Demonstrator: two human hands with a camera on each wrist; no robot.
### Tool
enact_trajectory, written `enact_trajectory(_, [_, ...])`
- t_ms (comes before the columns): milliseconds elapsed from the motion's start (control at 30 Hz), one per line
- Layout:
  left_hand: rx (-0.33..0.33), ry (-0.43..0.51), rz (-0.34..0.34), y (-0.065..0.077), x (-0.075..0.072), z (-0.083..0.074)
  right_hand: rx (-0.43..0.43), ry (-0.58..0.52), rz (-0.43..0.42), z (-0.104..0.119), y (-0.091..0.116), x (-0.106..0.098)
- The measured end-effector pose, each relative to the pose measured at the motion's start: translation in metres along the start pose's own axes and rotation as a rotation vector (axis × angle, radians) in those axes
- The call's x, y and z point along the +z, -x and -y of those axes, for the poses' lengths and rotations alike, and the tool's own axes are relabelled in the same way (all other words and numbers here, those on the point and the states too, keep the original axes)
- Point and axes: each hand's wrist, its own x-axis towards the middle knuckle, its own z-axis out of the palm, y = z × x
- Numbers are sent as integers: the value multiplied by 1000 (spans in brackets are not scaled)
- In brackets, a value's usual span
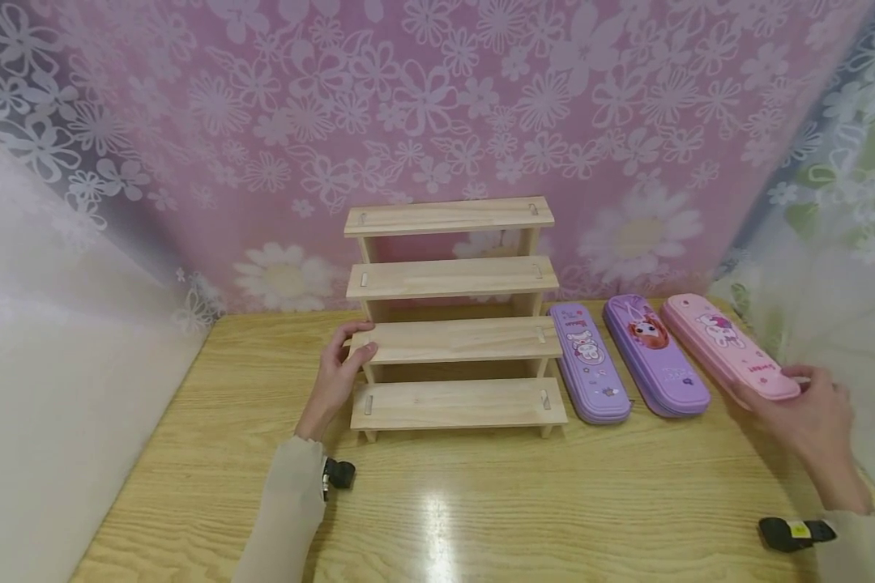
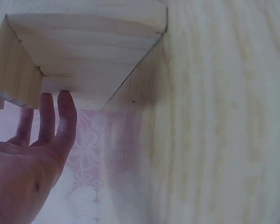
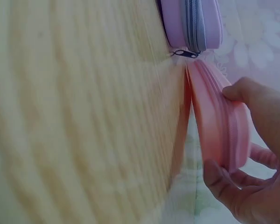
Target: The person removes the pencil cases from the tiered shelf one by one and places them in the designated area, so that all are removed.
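A four-step wooden display rack [image 1: 455, 340] stands against the back curtain. My left hand [image 1: 339, 368] holds the left end of its second step from the bottom, thumb on top; in the left wrist view the fingers [image 2: 65, 121] reach up behind the side of the rack [image 2: 84, 42]. At the far right my right hand [image 1: 813, 417] grips the near end of a pink pencil case [image 1: 729, 344] with a cartoon figure on its lid. The right wrist view has thumb and fingers on opposite sides of the zipped case [image 3: 219, 116], its near end tilted up off the table.
Between rack and pink case lie a lilac pencil case [image 1: 591, 364] and a darker purple pencil case [image 1: 656, 356], side by side. A floral curtain [image 1: 437, 105] closes the back of the wooden table [image 1: 437, 502], and pale cloth hangs at both sides.
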Motion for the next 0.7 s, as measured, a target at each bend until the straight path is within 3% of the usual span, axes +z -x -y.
enact_trajectory(233, [3,3,8,-2,1,-3,-48,27,36,-5,-4,2])
enact_trajectory(700, [-25,-18,35,-1,1,-2,-32,19,63,-6,-5,3])
